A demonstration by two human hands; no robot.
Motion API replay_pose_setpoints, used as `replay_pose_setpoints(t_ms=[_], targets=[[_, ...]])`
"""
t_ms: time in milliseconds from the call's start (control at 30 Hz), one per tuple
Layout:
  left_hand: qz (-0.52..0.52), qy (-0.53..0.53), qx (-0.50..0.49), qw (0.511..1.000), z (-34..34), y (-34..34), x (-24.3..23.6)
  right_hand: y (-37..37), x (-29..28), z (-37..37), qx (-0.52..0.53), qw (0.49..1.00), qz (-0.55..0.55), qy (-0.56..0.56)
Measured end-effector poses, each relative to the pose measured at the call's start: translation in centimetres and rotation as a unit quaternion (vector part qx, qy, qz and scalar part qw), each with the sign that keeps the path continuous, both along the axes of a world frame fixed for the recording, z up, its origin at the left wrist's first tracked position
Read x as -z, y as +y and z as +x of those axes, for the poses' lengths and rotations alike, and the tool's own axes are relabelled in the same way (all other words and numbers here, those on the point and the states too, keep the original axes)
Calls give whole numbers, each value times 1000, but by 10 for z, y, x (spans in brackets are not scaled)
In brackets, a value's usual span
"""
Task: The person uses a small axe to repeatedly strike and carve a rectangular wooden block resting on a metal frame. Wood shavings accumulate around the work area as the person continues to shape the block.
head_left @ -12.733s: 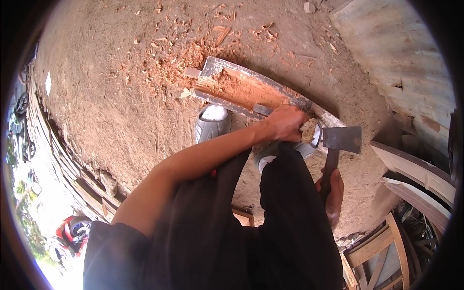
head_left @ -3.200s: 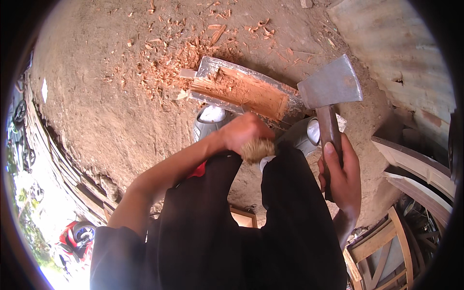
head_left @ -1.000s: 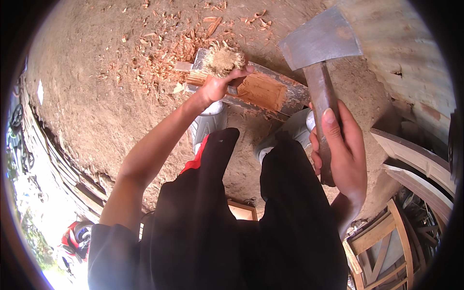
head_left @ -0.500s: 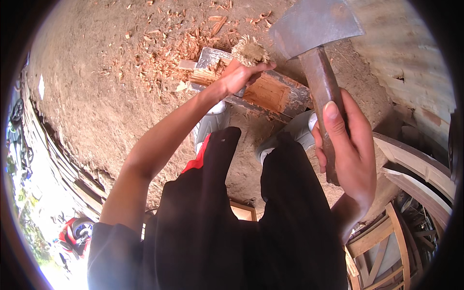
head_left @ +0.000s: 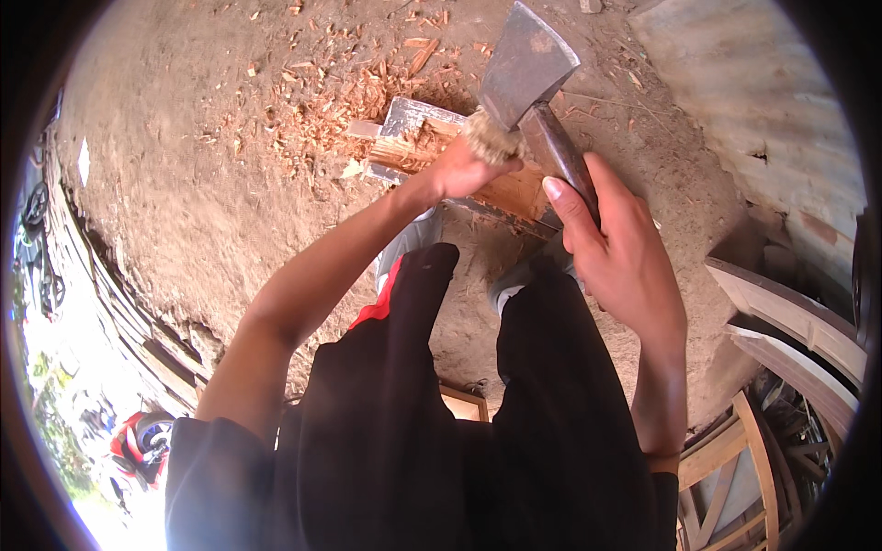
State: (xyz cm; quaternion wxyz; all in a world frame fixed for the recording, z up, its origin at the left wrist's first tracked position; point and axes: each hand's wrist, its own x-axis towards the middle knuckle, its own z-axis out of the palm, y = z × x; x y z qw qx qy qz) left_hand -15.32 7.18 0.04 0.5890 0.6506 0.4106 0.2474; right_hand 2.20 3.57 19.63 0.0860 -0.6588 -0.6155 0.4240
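My right hand (head_left: 629,253) is wrapped round the dark wooden handle of an axe (head_left: 528,69), thumb along the handle. The axe has a broad grey metal head. My left hand (head_left: 464,173) is closed on a chisel (head_left: 493,138) with a frayed, mushroomed top; its blade is hidden. The axe head overlaps the frayed top; whether they touch I cannot tell. Beneath is a wooden beam (head_left: 395,153) with worn grey paint and a recess of fresh orange-brown wood, lying between my feet and partly covered by my left hand.
Wood chips (head_left: 367,96) lie scattered on the dirt floor (head_left: 202,165) beyond the beam. A corrugated metal sheet (head_left: 763,110) stands at the right. Wooden frames (head_left: 735,468) and curved boards (head_left: 781,303) lean at the lower right. Thin strips (head_left: 119,303) lie along the left, near a red motorbike (head_left: 138,445).
My right hand has brought the axe down and to the left, so its head is now over the chisel's top. My left hand has shifted slightly right, still gripping the chisel.
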Motion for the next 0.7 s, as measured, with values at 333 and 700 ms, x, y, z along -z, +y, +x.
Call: replay_pose_setpoints(t_ms=[333,700], targets=[[214,-68,136,965,-26,-63,5,-40,-20,25,170,972,-136,87],[-226,-103,-109,962,-13,-7,30,-42,-16,34,225,955,-149,124]])
